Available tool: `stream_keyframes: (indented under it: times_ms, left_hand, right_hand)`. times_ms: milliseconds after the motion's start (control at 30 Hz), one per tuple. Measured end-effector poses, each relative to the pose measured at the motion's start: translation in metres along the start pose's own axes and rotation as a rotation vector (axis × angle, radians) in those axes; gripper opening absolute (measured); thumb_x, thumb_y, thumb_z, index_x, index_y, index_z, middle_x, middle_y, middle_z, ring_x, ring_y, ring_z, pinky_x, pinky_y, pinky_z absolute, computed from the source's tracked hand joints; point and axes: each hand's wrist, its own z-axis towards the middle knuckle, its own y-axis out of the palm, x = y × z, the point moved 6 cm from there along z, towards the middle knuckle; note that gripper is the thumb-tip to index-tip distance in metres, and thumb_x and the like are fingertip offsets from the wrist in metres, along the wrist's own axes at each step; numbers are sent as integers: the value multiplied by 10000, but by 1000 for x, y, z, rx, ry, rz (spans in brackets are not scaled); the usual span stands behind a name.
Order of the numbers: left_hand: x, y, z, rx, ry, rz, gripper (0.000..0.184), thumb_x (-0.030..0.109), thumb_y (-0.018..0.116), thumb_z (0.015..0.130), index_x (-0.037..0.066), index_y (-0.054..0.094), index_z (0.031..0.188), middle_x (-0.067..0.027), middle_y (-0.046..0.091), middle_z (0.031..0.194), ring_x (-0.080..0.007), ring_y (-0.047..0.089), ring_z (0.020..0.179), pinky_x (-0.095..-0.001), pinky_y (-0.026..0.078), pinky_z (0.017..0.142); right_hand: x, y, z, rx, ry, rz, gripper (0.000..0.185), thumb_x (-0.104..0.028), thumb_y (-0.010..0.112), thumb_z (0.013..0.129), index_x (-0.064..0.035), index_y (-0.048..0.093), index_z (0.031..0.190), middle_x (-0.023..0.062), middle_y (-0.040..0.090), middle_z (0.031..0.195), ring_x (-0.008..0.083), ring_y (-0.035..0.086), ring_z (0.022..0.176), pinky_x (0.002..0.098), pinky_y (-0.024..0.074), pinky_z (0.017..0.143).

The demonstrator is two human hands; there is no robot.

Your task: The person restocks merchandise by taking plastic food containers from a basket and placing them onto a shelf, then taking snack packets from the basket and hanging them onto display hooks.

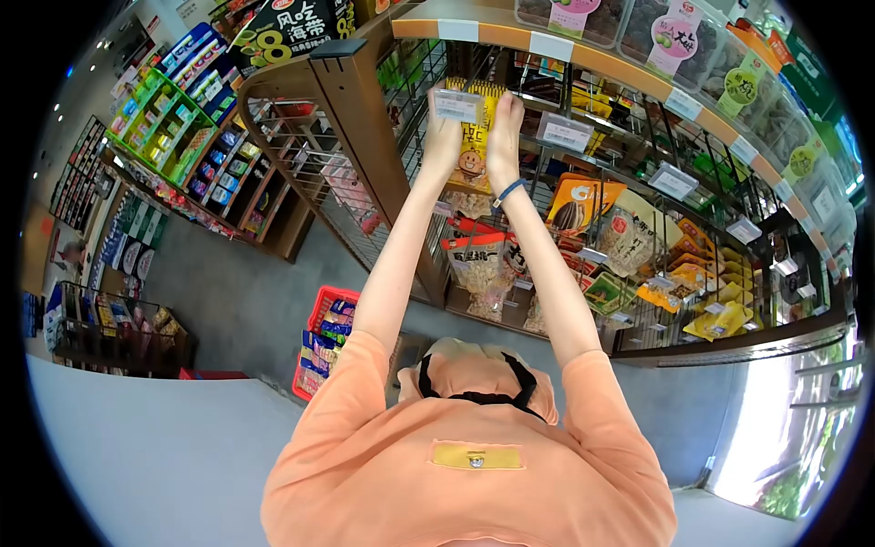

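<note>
A yellow snack bag [472, 157] with a cartoon face hangs at the front of its rack peg, with more yellow packets behind its top edge. My left hand [443, 137] is against its left side and my right hand [504, 137] against its right side, so the bag sits between them. Most of the fingertips are hidden behind or beside the packets. A price tag [458, 106] covers part of the bag's upper front. Around my right wrist is a dark blue band [509, 191].
Below hang red-and-clear snack bags [478, 260], with an orange sunflower-seed bag [579, 205] to the right. A wooden rack post [387, 155] rises left of my arms. On the floor stands a red basket [301, 383] of packets. Clear tubs [670, 41] line the top shelf.
</note>
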Motion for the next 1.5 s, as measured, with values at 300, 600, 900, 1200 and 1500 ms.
stream_keyframes:
  times_ms: [300, 600, 900, 1200, 1500]
  left_hand:
    - [29, 8, -30, 68, -127, -88, 487, 316, 271, 922, -4, 262, 1289, -137, 322, 1296, -210, 279, 1214, -288, 206, 993]
    - [7, 3, -13, 77, -267, -183, 572, 417, 228, 923, -12, 284, 1297, -124, 355, 1303, -175, 305, 1205, -266, 224, 984]
    - [16, 7, 1, -143, -341, -406, 690, 555, 206, 879, 33, 260, 1327, -80, 264, 1368, -166, 229, 1256, -280, 142, 1025]
    - [7, -11, -8, 12, -94, -159, 438, 341, 246, 928, 34, 398, 1200, -134, 393, 1164, -225, 366, 1124, -319, 254, 967]
    - [11, -10, -11, 24, -127, -215, 434, 337, 246, 929, 14, 423, 1157, -105, 453, 1053, -204, 440, 993, -296, 306, 910]
  right_hand:
    - [-19, -6, -2, -164, -56, 29, 617, -472, 192, 908, -25, 214, 1333, 131, 214, 1382, 251, 179, 1281, 317, 115, 1044]
    - [24, 11, 14, -329, -30, 255, 604, -453, 194, 915, -77, 59, 1368, 74, 35, 1431, 206, 30, 1315, 298, 31, 1058]
    - [35, 11, 32, -411, 174, 359, 633, -491, 255, 895, -158, 18, 1377, 48, -30, 1434, 211, 29, 1315, 331, 93, 1056]
    - [6, -29, 0, -3, -437, -344, 338, -182, 441, 893, -21, 444, 1190, 124, 417, 1247, 231, 417, 1133, 341, 357, 921]
    - [21, -27, 3, -31, -93, -265, 225, -93, 500, 852, 19, 541, 1043, 125, 608, 942, 169, 575, 846, 274, 446, 719]
